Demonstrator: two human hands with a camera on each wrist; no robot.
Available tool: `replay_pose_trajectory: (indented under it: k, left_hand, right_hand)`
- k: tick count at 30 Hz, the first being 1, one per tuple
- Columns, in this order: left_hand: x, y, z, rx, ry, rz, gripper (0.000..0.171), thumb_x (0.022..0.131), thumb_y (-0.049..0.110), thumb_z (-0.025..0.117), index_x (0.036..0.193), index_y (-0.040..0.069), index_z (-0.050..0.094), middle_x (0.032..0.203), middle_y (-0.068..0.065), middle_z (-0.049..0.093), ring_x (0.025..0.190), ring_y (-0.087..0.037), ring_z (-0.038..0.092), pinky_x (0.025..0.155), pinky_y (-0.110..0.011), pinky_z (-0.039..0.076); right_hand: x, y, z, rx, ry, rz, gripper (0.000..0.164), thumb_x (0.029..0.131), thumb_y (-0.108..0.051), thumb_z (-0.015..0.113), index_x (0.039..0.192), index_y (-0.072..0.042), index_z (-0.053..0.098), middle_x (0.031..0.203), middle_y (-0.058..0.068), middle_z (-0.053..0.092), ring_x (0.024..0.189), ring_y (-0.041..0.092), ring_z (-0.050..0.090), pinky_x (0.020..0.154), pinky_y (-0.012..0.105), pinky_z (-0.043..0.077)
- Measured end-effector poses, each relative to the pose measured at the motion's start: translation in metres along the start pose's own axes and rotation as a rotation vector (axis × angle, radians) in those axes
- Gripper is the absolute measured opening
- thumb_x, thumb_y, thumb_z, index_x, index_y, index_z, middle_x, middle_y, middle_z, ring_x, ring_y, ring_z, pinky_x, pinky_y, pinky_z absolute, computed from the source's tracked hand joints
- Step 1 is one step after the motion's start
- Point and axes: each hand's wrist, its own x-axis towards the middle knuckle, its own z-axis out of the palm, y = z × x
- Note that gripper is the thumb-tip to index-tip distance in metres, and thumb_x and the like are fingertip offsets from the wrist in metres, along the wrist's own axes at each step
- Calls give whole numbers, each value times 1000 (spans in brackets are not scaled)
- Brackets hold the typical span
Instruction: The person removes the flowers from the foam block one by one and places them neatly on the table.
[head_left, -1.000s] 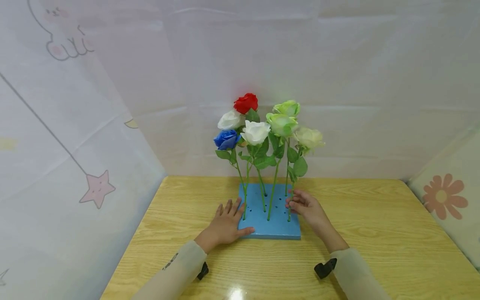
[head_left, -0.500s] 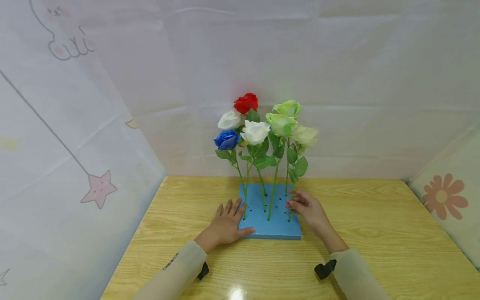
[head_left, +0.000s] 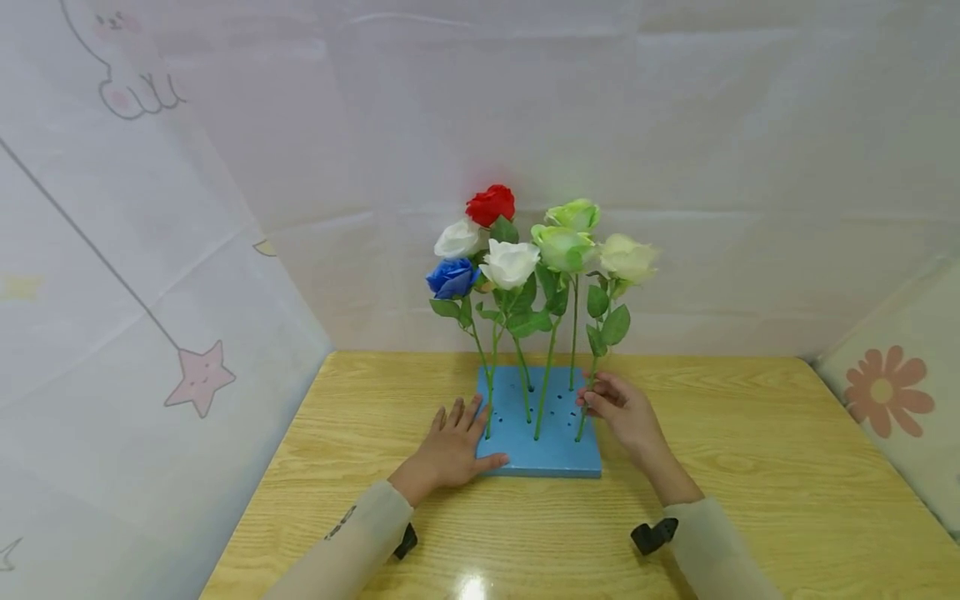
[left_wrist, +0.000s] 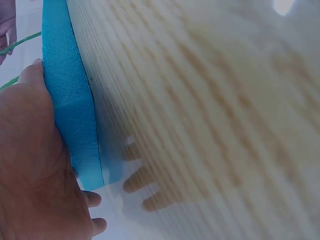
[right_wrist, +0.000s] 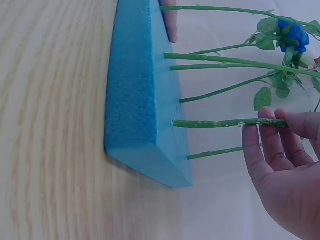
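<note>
A blue foam block (head_left: pixel 555 458) with small holes lies on the table, artificial roses standing in it. At its front right corner stands a pale cream rose (head_left: pixel 627 257); my right hand (head_left: pixel 624 417) pinches its green stem (right_wrist: pixel 220 123) between thumb and fingers, and the stem's foot is in a hole. My left hand (head_left: pixel 450 446) rests with spread fingers on the block's left edge, its thumb along the front corner. Close to those fingers rises a stem bearing a white rose (head_left: pixel 511 264). In the left wrist view the left palm (left_wrist: pixel 30 150) lies against the block's side.
Also in the block are a blue rose (head_left: pixel 453 278), a red rose (head_left: pixel 491 205), another white rose (head_left: pixel 457 240) and two green roses (head_left: pixel 564 247), close together. The wooden table (head_left: pixel 750 467) extends on both sides. A pale printed cloth (head_left: pixel 720 167) hangs behind.
The cream rose first swayed left, then tilted to the right, its stem leaning outward. My right hand moved slightly right and up with the stem. My left hand stayed in place.
</note>
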Motion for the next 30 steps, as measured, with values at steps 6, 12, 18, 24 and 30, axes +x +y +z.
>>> replay_pose_trajectory:
  k: [6,12,18,24,30]
  left_hand:
    - [1,-1,-1,13,6,1,100,92,84,24,165,18,7,171,-9,-1,155,-42,7,121,-63,11]
    - [0,0,-1,9,1,1,101,91,85,24,165,19,7,171,-9,-1,155,-42,7,121,-63,11]
    - [0,0,1,8,9,10,101,91,85,24,165,17,8,171,-10,0,155,-42,9,121,-63,13]
    - [1,-2,3,24,15,12,101,91,85,23,165,18,7,171,-10,0,155,-42,9,121,-63,13]
    - [2,-3,4,25,19,8,101,91,84,24,165,18,7,171,-9,1,155,-41,9,121,-63,13]
  right_hand:
    - [0,-5,-8,20,0,-54,40,102,-4,60,141,3,55,119,27,66,98,11,72,86,31,59]
    - [-3,-11,-17,5,2,-89,42,101,-6,62,142,0,55,119,28,66,100,17,72,87,33,59]
    - [-7,-11,-28,-28,1,-113,43,102,-9,63,143,-1,54,112,7,71,105,26,71,86,31,59]
    - [-12,-9,-39,-23,14,-98,45,101,-13,64,144,-4,54,111,-2,72,102,14,72,86,31,59]
    - [-18,-11,-49,-18,21,-102,47,101,-13,64,146,-3,53,110,-3,71,100,11,72,85,31,59]
